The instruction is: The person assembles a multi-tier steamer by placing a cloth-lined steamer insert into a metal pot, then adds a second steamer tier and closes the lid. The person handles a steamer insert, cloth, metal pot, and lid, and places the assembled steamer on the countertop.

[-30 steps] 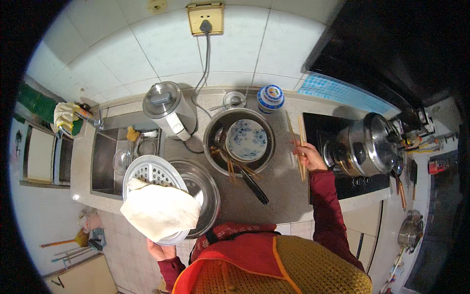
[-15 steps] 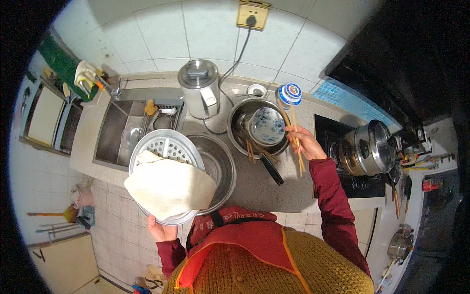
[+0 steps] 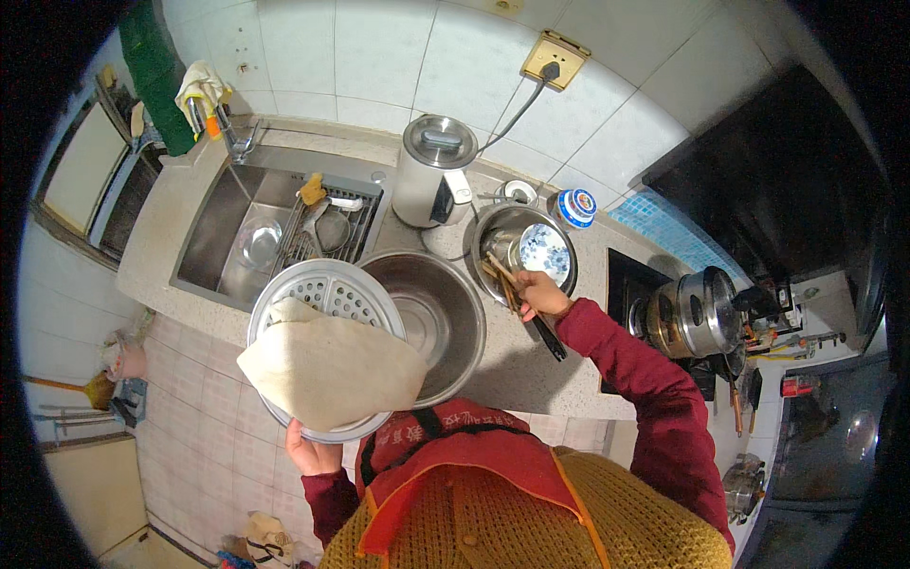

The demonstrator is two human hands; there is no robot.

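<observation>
My left hand (image 3: 316, 451) grips the near rim of a round silver steamer tray (image 3: 355, 286) with holes in it. A cream steamer cloth (image 3: 332, 372) is draped over the tray, hanging past its near side. The tray overlaps the left side of a large steel basin (image 3: 453, 334). My right hand (image 3: 542, 292) is closed at the near rim of a steel pan (image 3: 479, 232). Chopsticks (image 3: 500, 269) run from its fingers over the pan's edge; their lower ends are partly hidden. A blue-and-white bowl (image 3: 544, 250) sits inside the pan, whose black handle (image 3: 550, 339) points toward me.
At the left, a sink (image 3: 213, 223) holds a drying rack (image 3: 355, 228) with a strainer (image 3: 333, 230). Behind the basin stands an electric kettle (image 3: 434, 180), its cord plugged into the wall socket (image 3: 556, 62). A blue-and-white tub (image 3: 574, 208) and a stove with a steel pot (image 3: 697, 308) are rightward.
My right hand has moved left and nearer, bringing the chopsticks from the pan's right side to its near rim. The left hand still holds the tray and cloth. The view has shifted.
</observation>
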